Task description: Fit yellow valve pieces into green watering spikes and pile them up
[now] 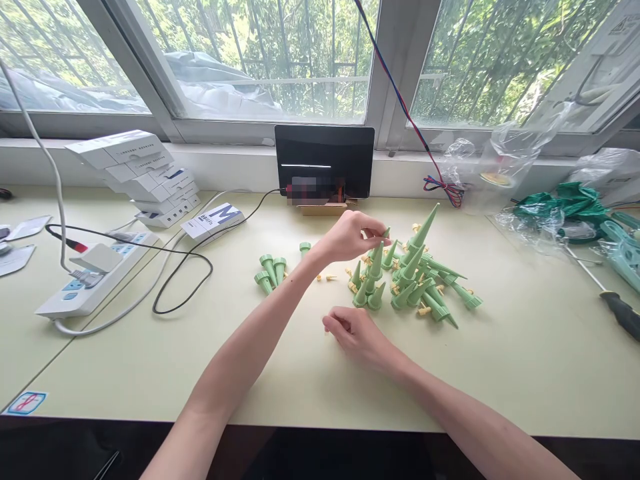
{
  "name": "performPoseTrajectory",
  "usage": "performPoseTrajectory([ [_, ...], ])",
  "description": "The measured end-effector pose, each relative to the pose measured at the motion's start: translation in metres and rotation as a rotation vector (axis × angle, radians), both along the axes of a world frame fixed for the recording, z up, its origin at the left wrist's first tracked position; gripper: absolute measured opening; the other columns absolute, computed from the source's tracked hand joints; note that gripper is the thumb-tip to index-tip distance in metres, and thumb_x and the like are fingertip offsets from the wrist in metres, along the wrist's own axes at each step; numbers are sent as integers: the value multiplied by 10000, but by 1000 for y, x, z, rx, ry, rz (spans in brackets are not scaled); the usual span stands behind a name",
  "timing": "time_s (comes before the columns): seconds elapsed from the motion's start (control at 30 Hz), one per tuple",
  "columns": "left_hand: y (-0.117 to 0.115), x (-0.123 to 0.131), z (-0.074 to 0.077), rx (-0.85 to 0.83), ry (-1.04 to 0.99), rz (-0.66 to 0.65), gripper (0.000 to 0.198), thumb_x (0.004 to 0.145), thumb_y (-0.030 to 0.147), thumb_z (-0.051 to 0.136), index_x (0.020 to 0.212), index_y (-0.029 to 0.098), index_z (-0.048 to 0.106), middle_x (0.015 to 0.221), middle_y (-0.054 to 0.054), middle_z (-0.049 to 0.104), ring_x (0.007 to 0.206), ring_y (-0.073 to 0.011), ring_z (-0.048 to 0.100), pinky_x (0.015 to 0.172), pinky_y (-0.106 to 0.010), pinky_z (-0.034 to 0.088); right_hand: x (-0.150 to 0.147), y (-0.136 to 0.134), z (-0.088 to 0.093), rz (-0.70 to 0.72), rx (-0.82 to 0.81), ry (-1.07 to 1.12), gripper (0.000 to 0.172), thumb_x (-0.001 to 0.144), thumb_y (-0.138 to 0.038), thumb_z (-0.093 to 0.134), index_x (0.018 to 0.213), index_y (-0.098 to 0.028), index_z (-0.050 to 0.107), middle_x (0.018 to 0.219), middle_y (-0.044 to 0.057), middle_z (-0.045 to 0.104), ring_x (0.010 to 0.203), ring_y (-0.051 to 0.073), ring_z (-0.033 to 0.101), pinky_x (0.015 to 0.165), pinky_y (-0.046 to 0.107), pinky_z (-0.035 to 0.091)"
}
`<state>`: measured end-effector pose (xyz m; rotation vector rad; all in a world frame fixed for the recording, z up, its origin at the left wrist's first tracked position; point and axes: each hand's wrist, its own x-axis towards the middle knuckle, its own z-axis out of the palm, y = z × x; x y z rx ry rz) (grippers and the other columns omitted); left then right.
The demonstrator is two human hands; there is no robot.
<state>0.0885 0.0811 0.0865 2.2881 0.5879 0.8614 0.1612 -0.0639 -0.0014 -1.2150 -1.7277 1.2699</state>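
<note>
My left hand (356,236) reaches over the near-left side of a pile of green cones (413,267), its thumb and fingers pinched on the tip of a green cone (387,233). My right hand (356,333) rests on the table just in front of the pile, fingers curled together; what it holds, if anything, is hidden. Small yellow pieces (424,311) lie among the cones. Two more yellow pieces (331,277) are left of the pile. Several green cones (269,268) stand with their wide ends up, left of my left forearm.
A dark tablet (325,150) stands by the window. At the left are stacked white boxes (150,177), a box with an M (214,223) and a power strip (95,280) with cables. Plastic bags (520,160) and a screwdriver (623,315) lie at the right.
</note>
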Motion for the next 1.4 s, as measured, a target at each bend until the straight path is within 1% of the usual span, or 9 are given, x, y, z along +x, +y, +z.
performPoseTrajectory([
  [0.23, 3, -1, -2, 2, 13, -23, 205, 808, 290, 651, 672, 146, 701, 627, -28, 643, 556, -103, 487, 525, -244, 390, 0, 0, 0, -2, 2, -7, 361, 978, -374, 408, 668, -188, 421, 602, -51, 344, 547, 98, 281, 522, 242, 247],
  [0.53, 1, -2, 0, -3, 32, -1, 186, 782, 272, 643, 647, 153, 691, 598, -20, 624, 548, -112, 501, 518, -252, 379, 0, 0, 0, -5, 7, -10, 370, 975, -387, 409, 663, -189, 421, 601, -46, 355, 548, 100, 292, 523, 246, 250],
  [0.9, 1, -4, 2, -26, 63, 10, 156, 761, 231, 630, 635, 159, 686, 593, -8, 595, 537, -107, 450, 520, -259, 359, 0, 1, 0, -10, 10, -18, 372, 971, -391, 402, 659, -188, 420, 615, -44, 359, 550, 99, 288, 527, 250, 253],
  [1.07, 2, -5, 1, -21, 74, -9, 178, 775, 224, 619, 620, 157, 677, 595, -6, 591, 538, -101, 437, 525, -254, 356, 0, 1, -2, -5, -8, -5, 365, 972, -400, 410, 674, -190, 434, 598, -52, 333, 543, 98, 288, 517, 247, 243],
  [1.17, 3, -6, 0, -15, 81, -27, 181, 791, 225, 611, 646, 159, 696, 579, 0, 585, 531, -96, 422, 517, -248, 352, 0, 0, -2, -5, -13, -5, 369, 972, -404, 407, 673, -189, 437, 595, -53, 321, 538, 97, 278, 511, 248, 232],
  [1.23, 3, -6, 1, -15, 80, -39, 173, 794, 229, 612, 673, 157, 713, 585, 0, 600, 529, -92, 429, 518, -242, 364, 0, 0, -1, -8, -13, -10, 369, 970, -403, 408, 670, -189, 437, 595, -52, 323, 538, 98, 276, 512, 250, 231],
  [1.4, 2, -8, 6, -49, 72, -40, 136, 779, 213, 636, 721, 143, 737, 644, -19, 661, 543, -84, 507, 523, -216, 402, 0, 1, 0, -10, 8, -12, 368, 964, -389, 411, 657, -187, 427, 609, -45, 357, 548, 98, 288, 521, 251, 247],
])
